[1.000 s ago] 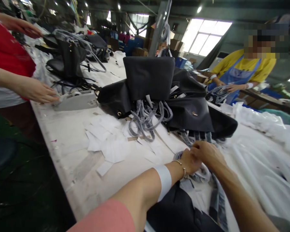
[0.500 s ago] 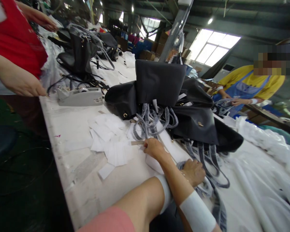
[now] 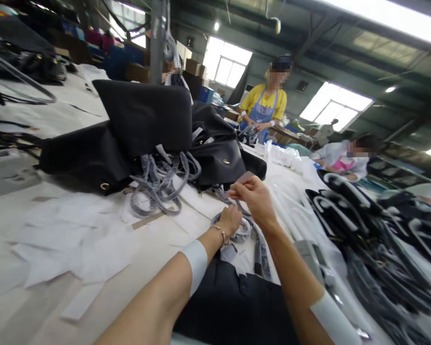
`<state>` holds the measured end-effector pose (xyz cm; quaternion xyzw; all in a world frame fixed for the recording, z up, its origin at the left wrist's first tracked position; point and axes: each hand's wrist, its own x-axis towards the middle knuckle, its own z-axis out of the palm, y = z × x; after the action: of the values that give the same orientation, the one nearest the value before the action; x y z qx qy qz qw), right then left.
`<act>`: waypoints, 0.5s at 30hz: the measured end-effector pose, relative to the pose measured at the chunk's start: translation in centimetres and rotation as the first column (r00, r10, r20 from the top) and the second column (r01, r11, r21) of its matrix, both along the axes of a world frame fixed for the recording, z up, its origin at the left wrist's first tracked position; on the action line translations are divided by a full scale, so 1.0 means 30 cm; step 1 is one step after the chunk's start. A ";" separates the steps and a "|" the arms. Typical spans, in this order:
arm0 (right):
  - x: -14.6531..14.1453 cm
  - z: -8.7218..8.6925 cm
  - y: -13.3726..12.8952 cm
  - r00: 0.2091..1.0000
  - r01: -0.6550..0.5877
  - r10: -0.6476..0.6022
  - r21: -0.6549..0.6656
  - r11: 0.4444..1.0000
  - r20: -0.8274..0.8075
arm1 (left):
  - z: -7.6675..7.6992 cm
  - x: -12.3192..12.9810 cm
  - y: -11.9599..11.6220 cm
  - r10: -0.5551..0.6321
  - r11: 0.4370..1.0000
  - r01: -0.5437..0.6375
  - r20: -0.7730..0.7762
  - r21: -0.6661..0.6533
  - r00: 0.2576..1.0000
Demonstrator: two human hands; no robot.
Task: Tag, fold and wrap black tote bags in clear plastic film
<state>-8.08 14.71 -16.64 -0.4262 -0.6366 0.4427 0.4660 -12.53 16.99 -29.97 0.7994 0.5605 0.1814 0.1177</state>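
The right hand (image 3: 255, 195) has swung back from the loose white paper slips (image 3: 62, 232) on the left and now pinches a small, thin, pale piece (image 3: 244, 178). Beside it, the left hand (image 3: 230, 220) curls round grey plastic-wrapped coiled straps (image 3: 243, 233), just beyond the near black bag (image 3: 237, 304), so both hands are together at the coil.

Bags (image 3: 147, 115) plain black, gold ring (image 3: 105, 186) on one, gold emblem (image 3: 226, 161) on another. Wrapped straps (image 3: 153, 184) shiny grey. Table (image 3: 32, 330) off-white, grey smudges. Paper sheets (image 3: 104, 239) plain white. Small slip (image 3: 244, 178) pale greyish. Forearm bands (image 3: 197, 263) pale blue-white. Person's shirt (image 3: 280, 103) yellow, apron (image 3: 264, 113) blue. Another person's top (image 3: 359, 165) whitish with pink patch (image 3: 343, 164). Windows (image 3: 227, 62) bright white.
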 end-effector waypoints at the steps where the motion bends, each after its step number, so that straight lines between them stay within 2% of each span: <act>1: 0.076 0.003 -0.001 0.996 0.034 -0.036 -0.021 0.999 -0.076 | 0.000 -0.003 0.002 -0.001 1.000 0.001 -0.021 -0.003 1.000; 3: 0.203 -0.028 -0.016 0.989 0.101 -0.105 -0.050 0.994 -0.104 | 0.000 -0.011 0.002 -0.003 1.000 0.003 -0.053 0.001 0.999; 6: 0.313 -0.139 -0.044 0.982 0.191 -0.190 -0.039 0.981 0.018 | -0.004 -0.024 -0.006 -0.003 1.000 0.004 -0.075 0.025 0.997; 10: 0.345 -0.280 -0.059 0.970 0.185 -0.188 0.034 0.982 0.153 | -0.006 -0.033 -0.019 0.020 0.998 -0.015 -0.082 0.064 0.996; 15: 0.328 -0.362 -0.054 0.915 0.107 -0.168 0.182 0.977 0.367 | 0.012 -0.037 -0.031 0.052 0.997 -0.046 -0.082 0.069 0.995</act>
<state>1.76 13.11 -27.51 -0.5095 -0.7162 0.2658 0.3960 -13.63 16.06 -29.60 0.7959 0.5779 0.1693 0.0628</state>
